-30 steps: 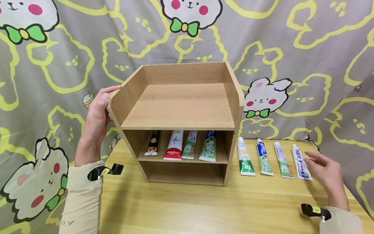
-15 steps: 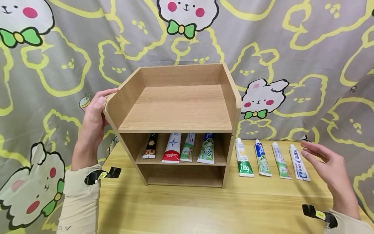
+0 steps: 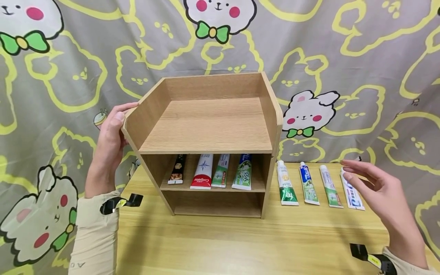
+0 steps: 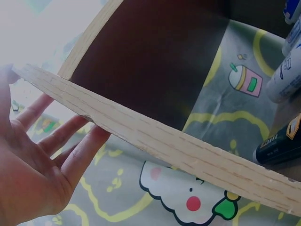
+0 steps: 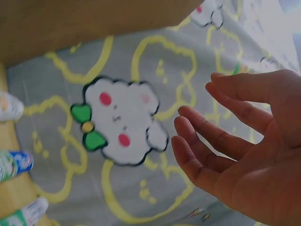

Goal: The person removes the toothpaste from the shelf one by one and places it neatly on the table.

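My left hand [image 3: 111,133] holds the upper left side panel of a small wooden shelf [image 3: 209,124]. In the left wrist view its fingers [image 4: 77,157] lie against the panel's outer face. On the middle shelf lie a black tube [image 3: 177,170], a red-and-white Colgate toothpaste tube [image 3: 203,172], a green-and-white tube [image 3: 221,172] and a blue-and-green one [image 3: 243,173]. My right hand [image 3: 381,187], with nothing in it, hovers over the rightmost white-and-blue toothpaste tube [image 3: 353,194] and hides part of it. Its fingers are loosely bent and apart in the right wrist view.
Right of the shelf, a green-and-white tube [image 3: 287,185], a blue-and-green tube [image 3: 309,185] and a pale purple-and-green tube [image 3: 331,187] lie in a row on the wooden table [image 3: 206,244]. A patterned grey curtain [image 3: 309,34] hangs close behind.
My right hand has risen off the rightmost tube and shifted slightly left, above the tubes. My left hand stays on the shelf. The head view has shifted a little.
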{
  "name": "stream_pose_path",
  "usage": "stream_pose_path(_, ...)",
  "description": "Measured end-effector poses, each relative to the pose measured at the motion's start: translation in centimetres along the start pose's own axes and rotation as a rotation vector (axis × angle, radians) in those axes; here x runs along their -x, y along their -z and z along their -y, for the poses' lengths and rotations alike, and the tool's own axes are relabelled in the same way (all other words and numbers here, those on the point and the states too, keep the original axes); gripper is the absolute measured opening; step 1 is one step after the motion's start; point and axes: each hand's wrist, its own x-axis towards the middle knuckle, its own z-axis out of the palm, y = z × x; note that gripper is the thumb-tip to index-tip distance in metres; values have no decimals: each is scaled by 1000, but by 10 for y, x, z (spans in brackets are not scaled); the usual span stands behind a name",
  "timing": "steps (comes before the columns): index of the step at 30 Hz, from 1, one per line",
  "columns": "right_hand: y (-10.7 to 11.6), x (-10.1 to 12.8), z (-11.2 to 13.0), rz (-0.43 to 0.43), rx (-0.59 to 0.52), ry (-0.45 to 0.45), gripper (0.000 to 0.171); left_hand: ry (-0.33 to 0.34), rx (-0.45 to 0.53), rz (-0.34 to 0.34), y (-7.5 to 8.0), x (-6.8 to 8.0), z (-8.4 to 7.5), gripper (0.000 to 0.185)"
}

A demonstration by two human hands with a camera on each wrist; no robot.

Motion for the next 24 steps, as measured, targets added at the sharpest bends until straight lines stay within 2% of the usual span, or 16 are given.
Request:
stream_pose_path(4,-5,4,21,40,-3,67,40,-2,-1,-8,0,1,0,45)
stream_pose_path(8,-12,7,35,95,-57,137,44,-5,-5,-9,0,0,0,45)
stream_pose_path(14,-27,11,49,148,-120,159,44,-17,2,-1,-1,0,1,45)
stream_pose_path(21,-50,15,65,210,-253,238,44,-26,21,1,0,-1,0,45)
stream_pose_path(24,-61,15,66,231,-249,243,47,-13,18,3,0,-1,1,45)
